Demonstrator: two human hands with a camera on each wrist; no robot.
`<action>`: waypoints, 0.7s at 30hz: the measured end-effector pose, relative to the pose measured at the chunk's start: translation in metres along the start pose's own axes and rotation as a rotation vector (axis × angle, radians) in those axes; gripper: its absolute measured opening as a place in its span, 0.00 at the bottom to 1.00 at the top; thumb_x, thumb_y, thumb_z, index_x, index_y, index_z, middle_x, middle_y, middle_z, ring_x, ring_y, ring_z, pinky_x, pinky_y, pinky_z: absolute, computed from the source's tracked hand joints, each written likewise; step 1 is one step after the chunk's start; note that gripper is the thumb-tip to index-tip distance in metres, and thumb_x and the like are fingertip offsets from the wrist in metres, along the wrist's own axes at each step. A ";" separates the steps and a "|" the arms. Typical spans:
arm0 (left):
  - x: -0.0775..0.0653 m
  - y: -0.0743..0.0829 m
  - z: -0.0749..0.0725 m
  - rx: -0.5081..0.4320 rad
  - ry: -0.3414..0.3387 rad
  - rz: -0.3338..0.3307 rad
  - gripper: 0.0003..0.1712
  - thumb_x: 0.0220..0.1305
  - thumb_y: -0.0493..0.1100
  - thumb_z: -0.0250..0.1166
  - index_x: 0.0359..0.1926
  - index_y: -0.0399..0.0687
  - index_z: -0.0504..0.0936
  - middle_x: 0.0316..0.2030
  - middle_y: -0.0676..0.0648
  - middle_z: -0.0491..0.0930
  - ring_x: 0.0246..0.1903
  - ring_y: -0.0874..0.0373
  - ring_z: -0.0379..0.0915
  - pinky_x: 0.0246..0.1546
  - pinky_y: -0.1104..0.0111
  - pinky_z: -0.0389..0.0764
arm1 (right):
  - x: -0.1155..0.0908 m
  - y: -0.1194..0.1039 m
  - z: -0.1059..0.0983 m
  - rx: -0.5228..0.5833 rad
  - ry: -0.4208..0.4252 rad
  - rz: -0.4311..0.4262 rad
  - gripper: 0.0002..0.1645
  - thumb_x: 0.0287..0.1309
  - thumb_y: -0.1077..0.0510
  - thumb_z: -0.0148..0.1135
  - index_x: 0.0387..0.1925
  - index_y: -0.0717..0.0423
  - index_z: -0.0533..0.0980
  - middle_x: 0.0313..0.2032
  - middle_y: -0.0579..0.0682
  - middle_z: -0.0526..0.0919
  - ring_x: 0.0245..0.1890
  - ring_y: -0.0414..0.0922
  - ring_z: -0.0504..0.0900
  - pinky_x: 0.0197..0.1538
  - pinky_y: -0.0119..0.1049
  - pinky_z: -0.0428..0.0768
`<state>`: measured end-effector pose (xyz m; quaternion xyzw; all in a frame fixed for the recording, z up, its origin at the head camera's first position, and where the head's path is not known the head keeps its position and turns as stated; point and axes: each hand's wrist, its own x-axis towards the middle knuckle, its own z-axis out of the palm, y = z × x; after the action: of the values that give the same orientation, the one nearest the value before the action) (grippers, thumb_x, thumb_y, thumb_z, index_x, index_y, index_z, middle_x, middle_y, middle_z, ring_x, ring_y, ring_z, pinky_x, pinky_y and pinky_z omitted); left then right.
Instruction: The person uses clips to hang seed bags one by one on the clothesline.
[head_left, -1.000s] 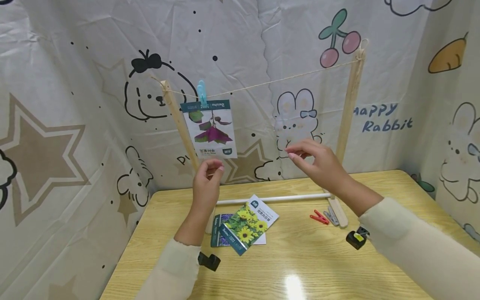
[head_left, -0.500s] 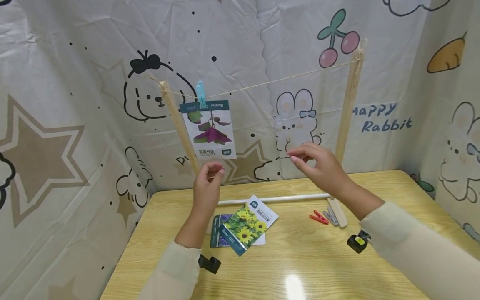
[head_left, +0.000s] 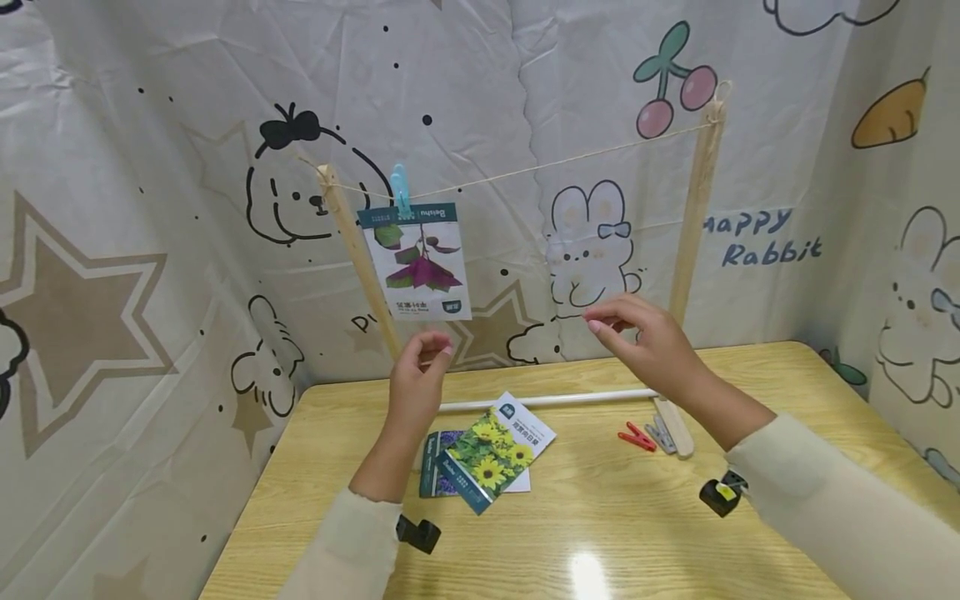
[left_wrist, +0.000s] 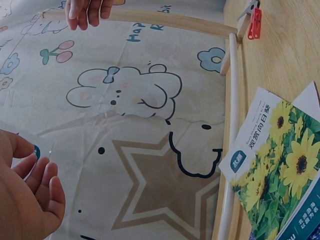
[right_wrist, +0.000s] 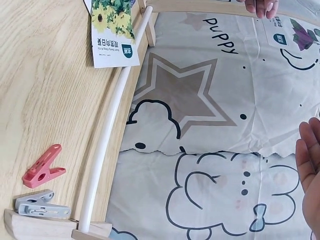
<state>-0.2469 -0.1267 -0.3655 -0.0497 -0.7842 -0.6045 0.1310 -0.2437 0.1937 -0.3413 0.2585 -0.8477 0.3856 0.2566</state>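
A seed packet with a purple-leaf picture point(head_left: 420, 260) hangs upside down from a string point(head_left: 525, 170), held by a light blue clothespin point(head_left: 401, 192). Just below its lower edge is my left hand point(head_left: 417, 379), fingers loosely curled and holding nothing. My right hand point(head_left: 648, 337) hovers near the right post, its thumb and fingers loosely bent around air. On the table, a seed packet with yellow flowers point(head_left: 491, 450) overlaps another with purple flowers point(head_left: 431, 475), mostly covered. A red clothespin point(right_wrist: 44, 166) and a grey clothespin point(right_wrist: 40, 205) lie at the right.
Two wooden posts point(head_left: 696, 217) carry the string, tied at their tops. A white rod point(head_left: 577, 398) joins them low down, just above the wooden table point(head_left: 600, 517). Behind stands a printed cloth point(head_left: 480, 100) with cartoon drawings.
Both hands have sunk slightly, the right one also drifting a little to the right. Packets and clothespins keep their places; the head view has shifted slightly.
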 end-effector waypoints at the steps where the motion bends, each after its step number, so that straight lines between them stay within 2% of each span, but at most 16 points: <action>1: 0.000 -0.001 0.000 -0.001 -0.001 0.001 0.11 0.74 0.45 0.59 0.54 0.51 0.78 0.51 0.49 0.78 0.51 0.55 0.74 0.53 0.61 0.75 | -0.001 0.000 0.000 0.002 0.000 0.001 0.10 0.70 0.58 0.61 0.49 0.49 0.83 0.44 0.44 0.84 0.41 0.34 0.77 0.45 0.25 0.77; 6: -0.001 -0.005 0.001 -0.001 0.001 0.003 0.12 0.74 0.45 0.60 0.54 0.49 0.78 0.50 0.49 0.79 0.51 0.55 0.74 0.53 0.61 0.74 | -0.005 0.002 0.001 0.007 0.003 0.005 0.10 0.70 0.58 0.62 0.49 0.49 0.83 0.44 0.44 0.84 0.41 0.33 0.76 0.46 0.27 0.78; 10: -0.002 -0.006 0.003 0.001 0.006 0.012 0.13 0.74 0.44 0.60 0.55 0.46 0.78 0.50 0.47 0.79 0.50 0.54 0.74 0.53 0.62 0.74 | -0.007 0.003 0.002 0.022 0.010 0.003 0.10 0.69 0.59 0.62 0.49 0.50 0.84 0.44 0.44 0.84 0.41 0.33 0.77 0.45 0.24 0.77; 14: -0.004 -0.009 0.004 0.000 0.003 0.017 0.14 0.74 0.43 0.59 0.56 0.44 0.78 0.50 0.47 0.79 0.50 0.54 0.74 0.52 0.62 0.75 | -0.010 0.003 0.003 0.022 0.003 0.036 0.10 0.69 0.57 0.63 0.49 0.49 0.83 0.44 0.42 0.84 0.41 0.33 0.77 0.45 0.21 0.76; 21: -0.008 -0.014 0.005 0.001 -0.013 -0.010 0.12 0.74 0.44 0.59 0.54 0.48 0.78 0.49 0.48 0.79 0.49 0.55 0.74 0.51 0.62 0.76 | -0.018 0.007 0.006 0.019 -0.012 0.075 0.11 0.70 0.54 0.62 0.50 0.48 0.83 0.45 0.41 0.83 0.41 0.34 0.77 0.41 0.25 0.77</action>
<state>-0.2437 -0.1247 -0.3814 -0.0496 -0.7856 -0.6045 0.1227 -0.2363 0.1971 -0.3594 0.2314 -0.8546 0.4014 0.2346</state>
